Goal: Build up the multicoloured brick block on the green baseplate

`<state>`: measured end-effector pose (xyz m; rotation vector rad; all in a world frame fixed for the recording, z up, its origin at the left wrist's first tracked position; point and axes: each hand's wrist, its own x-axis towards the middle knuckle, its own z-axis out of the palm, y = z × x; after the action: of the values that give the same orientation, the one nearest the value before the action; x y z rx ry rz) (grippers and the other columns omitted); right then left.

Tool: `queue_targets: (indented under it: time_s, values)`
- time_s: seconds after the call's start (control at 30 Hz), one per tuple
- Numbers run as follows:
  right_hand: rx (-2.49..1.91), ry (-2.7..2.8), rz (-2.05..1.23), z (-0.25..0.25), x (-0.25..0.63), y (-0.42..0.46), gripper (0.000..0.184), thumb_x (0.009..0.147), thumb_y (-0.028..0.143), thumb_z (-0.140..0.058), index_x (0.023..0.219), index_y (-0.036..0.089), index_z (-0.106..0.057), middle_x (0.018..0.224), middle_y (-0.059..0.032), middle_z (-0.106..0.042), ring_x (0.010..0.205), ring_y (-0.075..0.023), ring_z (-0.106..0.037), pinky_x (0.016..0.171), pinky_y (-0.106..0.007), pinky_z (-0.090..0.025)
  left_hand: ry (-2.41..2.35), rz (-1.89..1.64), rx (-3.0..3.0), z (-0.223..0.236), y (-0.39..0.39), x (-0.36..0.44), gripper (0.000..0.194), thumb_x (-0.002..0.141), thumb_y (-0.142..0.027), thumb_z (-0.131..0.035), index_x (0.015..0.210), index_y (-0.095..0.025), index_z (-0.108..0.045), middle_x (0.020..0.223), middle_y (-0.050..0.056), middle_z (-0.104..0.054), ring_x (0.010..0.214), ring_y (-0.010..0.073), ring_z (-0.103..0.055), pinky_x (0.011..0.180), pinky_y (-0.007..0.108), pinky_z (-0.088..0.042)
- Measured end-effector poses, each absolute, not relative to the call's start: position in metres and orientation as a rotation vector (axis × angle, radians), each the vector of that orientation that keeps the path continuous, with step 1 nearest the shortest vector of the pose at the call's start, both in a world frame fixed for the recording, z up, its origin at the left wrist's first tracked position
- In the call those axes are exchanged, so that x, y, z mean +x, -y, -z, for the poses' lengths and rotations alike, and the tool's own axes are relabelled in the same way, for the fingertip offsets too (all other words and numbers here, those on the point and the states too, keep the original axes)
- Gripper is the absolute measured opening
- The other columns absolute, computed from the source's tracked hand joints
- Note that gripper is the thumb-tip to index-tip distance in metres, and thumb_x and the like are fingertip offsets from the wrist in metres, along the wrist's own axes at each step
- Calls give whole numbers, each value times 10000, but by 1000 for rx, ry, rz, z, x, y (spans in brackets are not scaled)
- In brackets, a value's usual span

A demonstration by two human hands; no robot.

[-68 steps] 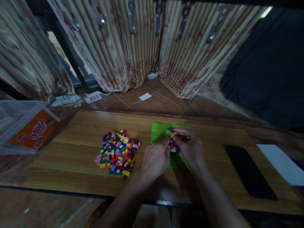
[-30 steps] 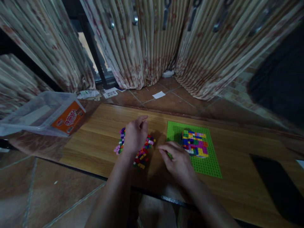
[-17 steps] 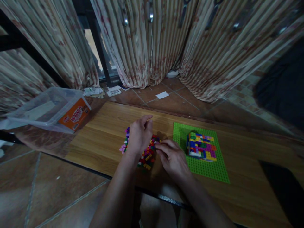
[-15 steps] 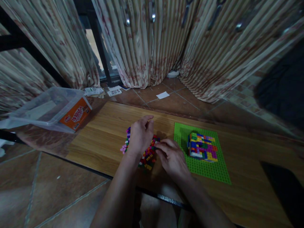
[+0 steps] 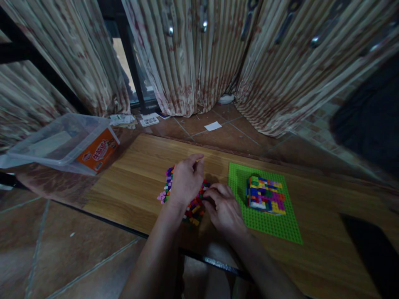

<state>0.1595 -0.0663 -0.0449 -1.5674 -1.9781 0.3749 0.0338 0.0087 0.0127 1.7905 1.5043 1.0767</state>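
Bricks [image 5: 169,180] lie under left hand [image 5: 187,177]; can't tell its grip. Right hand [image 5: 227,207] has fingertips nearly together, maybe pinching; too dim to confirm. Build [image 5: 266,196] sits on green plate [image 5: 280,231]. Crowded hands could scatter bricks.

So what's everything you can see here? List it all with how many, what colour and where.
Loose bricks: many, mixed colours, on the table under and around the hands
Brick block: one, multicoloured, on the baseplate
Baseplate: one, green, table's right half
Table: one, brown wood
Flat object: one, black, table's right end
Tub: one, clear, orange label, left of the table
Papers: several, mostly white, floor beyond the table
Curtains: several, striped with reddish patterning, background
Metal pieces: about six, silvery, along the top
Dark shape: one, unclear, far right
Floor tiles: many, brown
Left hand: one, above the loose bricks
Right hand: one, at their right edge
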Motion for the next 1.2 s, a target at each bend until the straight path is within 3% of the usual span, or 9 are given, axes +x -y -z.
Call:
queue_targets:
  time_s: [0.5, 0.8, 1.0, 1.2]
  values:
    - [-1509, 1992, -359, 42, 162, 70, 124, 841, 160, -603, 867, 207, -715, 1010, -75, -615, 961, -233, -548, 866, -381, -480, -1498, -1025, 1821, -10, -8, 37, 343, 892, -249, -477, 1135, -125, -683, 758, 54, -714, 701, 153, -650, 692, 247, -493]
    - [-1510, 1924, -338, 17, 174, 76, 184, 900, 168, -538, 972, 190, -706, 996, -69, -636, 954, -210, -564, 871, -366, -486, -1445, -967, 1833, -13, -6, 43, 306, 875, -217, -493, 1085, -137, -701, 795, 60, -731, 745, 170, -674, 706, 248, -507]
    - [-1635, 1685, -217, -9, 223, 78, 141, 881, 280, -590, 916, 253, -724, 1009, -47, -628, 963, -214, -589, 857, -403, -493, -1224, -890, 1837, -9, 5, 59, 282, 892, -236, -477, 1013, -165, -722, 827, 35, -736, 767, 163, -673, 725, 252, -516]
    - [-1736, 1477, -294, -12, 273, 82, 157, 789, 390, -671, 811, 253, -744, 1017, -50, -625, 934, -217, -618, 827, -391, -503, -1050, -724, 1898, -3, 24, 86, 291, 908, -276, -464, 987, -198, -734, 876, 24, -743, 774, 158, -665, 702, 254, -513]
